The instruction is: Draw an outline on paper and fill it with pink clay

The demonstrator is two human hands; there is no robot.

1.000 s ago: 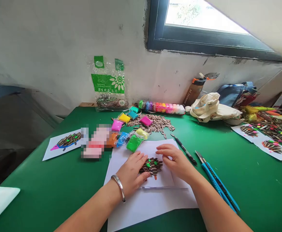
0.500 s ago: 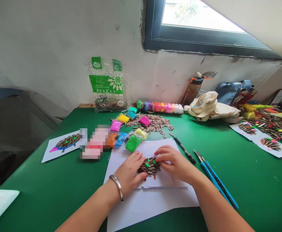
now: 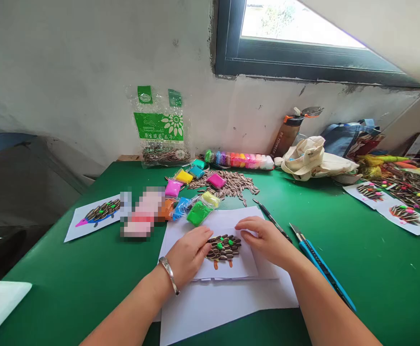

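Observation:
A hedgehog picture point(image 3: 224, 248) of dark sunflower seeds, dotted with green clay and with two small orange-brown feet, lies on white paper point(image 3: 195, 312) in front of me. My left hand point(image 3: 188, 252), a silver bangle on its wrist, rests at the picture's left edge with fingers stretched out, covering part of that side. On the other side is my right hand point(image 3: 265, 238), its thumb and fingers apart and nothing between them, just right of the seeds. Beyond the hands lie packets of coloured clay, among them a green packet point(image 3: 198, 213).
Right of the paper lie a pen point(image 3: 270, 218) and a blue utility knife point(image 3: 323, 264). Loose seeds point(image 3: 231, 185) are heaped behind, near a seed bag point(image 3: 162, 129). Finished hedgehog cards point(image 3: 103, 211) lie left and far right. A bottle point(image 3: 287, 134) leans by the wall.
My right hand has drawn back from the seeds to the right. My left hand has shifted left, its thumb coming off the lower edge, so the feet show more fully.

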